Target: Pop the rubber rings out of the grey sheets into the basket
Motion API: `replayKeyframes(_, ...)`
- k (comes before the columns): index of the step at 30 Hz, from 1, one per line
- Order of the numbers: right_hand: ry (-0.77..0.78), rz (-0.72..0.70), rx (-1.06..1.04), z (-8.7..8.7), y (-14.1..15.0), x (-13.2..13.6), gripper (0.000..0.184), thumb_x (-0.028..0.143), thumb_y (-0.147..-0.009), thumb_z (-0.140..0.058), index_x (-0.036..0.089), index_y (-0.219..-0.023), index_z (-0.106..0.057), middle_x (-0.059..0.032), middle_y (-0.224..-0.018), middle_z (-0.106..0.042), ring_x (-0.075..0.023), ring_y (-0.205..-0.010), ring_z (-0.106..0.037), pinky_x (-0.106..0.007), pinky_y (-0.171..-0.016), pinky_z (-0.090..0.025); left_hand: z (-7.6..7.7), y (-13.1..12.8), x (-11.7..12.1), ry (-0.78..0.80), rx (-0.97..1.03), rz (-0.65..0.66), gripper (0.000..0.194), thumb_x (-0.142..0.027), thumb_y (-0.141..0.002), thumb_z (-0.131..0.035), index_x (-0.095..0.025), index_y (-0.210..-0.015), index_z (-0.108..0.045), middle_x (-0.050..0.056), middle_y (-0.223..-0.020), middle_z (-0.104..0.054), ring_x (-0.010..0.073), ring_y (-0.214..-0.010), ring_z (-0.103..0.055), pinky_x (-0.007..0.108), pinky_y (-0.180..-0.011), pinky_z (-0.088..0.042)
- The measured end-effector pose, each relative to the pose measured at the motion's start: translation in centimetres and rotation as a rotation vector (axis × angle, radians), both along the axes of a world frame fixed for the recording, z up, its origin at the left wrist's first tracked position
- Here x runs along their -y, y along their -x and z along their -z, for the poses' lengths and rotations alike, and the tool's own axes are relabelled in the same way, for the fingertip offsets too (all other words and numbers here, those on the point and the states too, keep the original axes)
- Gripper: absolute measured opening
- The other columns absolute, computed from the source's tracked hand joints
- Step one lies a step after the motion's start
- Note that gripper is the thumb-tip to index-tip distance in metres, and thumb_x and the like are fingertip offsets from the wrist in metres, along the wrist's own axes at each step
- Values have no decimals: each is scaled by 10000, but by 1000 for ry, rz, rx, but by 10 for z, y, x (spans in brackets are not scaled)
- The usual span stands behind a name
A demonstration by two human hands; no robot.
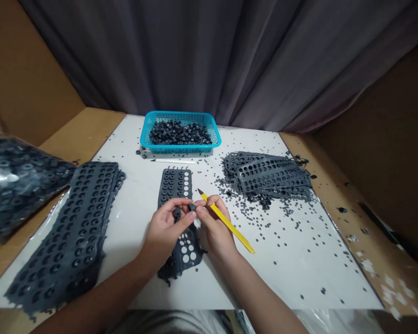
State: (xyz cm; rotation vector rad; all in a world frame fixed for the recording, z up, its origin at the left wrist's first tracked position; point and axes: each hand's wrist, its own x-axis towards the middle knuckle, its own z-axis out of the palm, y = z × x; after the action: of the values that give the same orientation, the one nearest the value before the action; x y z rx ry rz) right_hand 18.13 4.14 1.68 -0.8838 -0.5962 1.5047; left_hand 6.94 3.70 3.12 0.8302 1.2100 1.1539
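Note:
My left hand pinches a small dark grey rubber piece between thumb and fingertips. Another dark piece shows against its fingers. Close beside it, my right hand has its thumb and forefinger at the same piece. A yellow pen-shaped tool with a dark pointed tip is held across the right hand's fingers, tip towards the upper left. Under both hands lies a dark moulded rubber sheet. Ring-shaped pieces fill some of its places, and white round holes show in others. The hands hide its middle.
A blue basket of small dark pieces stands at the back, with a white pen-shaped tool before it. Stacked sheets and a clear bag of pieces lie left. Perforated sheets and scattered discs lie right.

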Motion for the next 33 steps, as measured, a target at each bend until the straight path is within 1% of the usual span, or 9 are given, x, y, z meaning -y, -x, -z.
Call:
replayKeyframes(5, 5, 18, 48, -1, 0, 0, 367, 251, -644, -745, 230, -746, -394, 37, -734, -640, -144, -721, -621, -319, -763, -486, 11, 2, 0, 55, 75, -28, 275, -301, -660, -740, -162, -878, -648, 24, -786, -634, 147, -785, -571, 274, -784, -442)
replayKeyframes(9, 2, 32, 67, -1, 0, 0, 367, 239, -646, -740, 232, -748, -388, 45, -729, -638, -132, -704, -613, -295, -743, -475, 17, 3, 0, 16, 58, -40, 240, -312, -658, -742, -162, -830, -665, 36, -802, -662, 156, -799, -583, 284, -795, -441)
replayKeyframes(12, 1, 45, 61, 0, 0, -1, 366, 223, -644, -741, 229, -744, -390, 50, -725, -636, -122, -692, -603, -278, -731, -463, 17, 2, 0, 22, 66, -66, 211, -304, -647, -752, -160, -780, -673, 22, -771, -656, 126, -732, -562, 244, -725, -436)
replayKeyframes(15, 8, 49, 47, 2, -1, -1, 349, 227, -659, -737, 224, -743, -398, 51, -720, -631, -112, -677, -592, -263, -709, -450, 12, 2, -1, 74, 145, -90, 213, -306, -663, -733, -147, -795, -683, 7, -688, -619, 84, -604, -484, 209, -591, -396)
replayKeyframes(18, 17, 49, 33, 4, -2, -1, 336, 246, -673, -730, 221, -733, -401, 59, -696, -611, -101, -648, -566, -245, -675, -433, 9, 2, -1, 98, 222, -115, 197, -295, -678, -704, -138, -796, -679, 4, -662, -594, 71, -559, -435, 203, -546, -370)
replayKeyframes(25, 40, 75, 15, 3, -2, -2, 334, 238, -653, -744, 214, -713, -416, 59, -677, -603, -93, -629, -537, -230, -656, -416, 14, 4, 4, 63, 38, -59, 207, -287, -664, -730, -176, -815, -644, -13, -702, -582, 109, -682, -514, 218, -664, -411)
replayKeyframes(29, 43, 81, 47, 2, -1, -1, 333, 227, -651, -746, 212, -719, -420, 58, -664, -608, -97, -621, -545, -234, -644, -423, 14, 4, 1, -82, -111, -25, 156, -289, -685, -714, -173, -779, -672, 2, -742, -575, 124, -722, -515, 229, -701, -419)
replayKeyframes(31, 40, 79, 60, 1, -1, -1, 351, 224, -642, -752, 212, -718, -410, 57, -657, -616, -101, -612, -550, -242, -647, -428, 14, 4, -2, -106, -100, -24, 134, -289, -684, -715, -168, -718, -667, 3, -743, -578, 118, -722, -511, 217, -698, -415)
replayKeyframes(33, 33, 67, 66, 1, -1, -1, 365, 224, -633, -759, 212, -713, -403, 53, -656, -629, -103, -611, -557, -249, -659, -432, 15, 5, -3, -24, -9, -32, 158, -304, -666, -733, -170, -713, -662, -7, -713, -575, 99, -680, -498, 197, -659, -408)
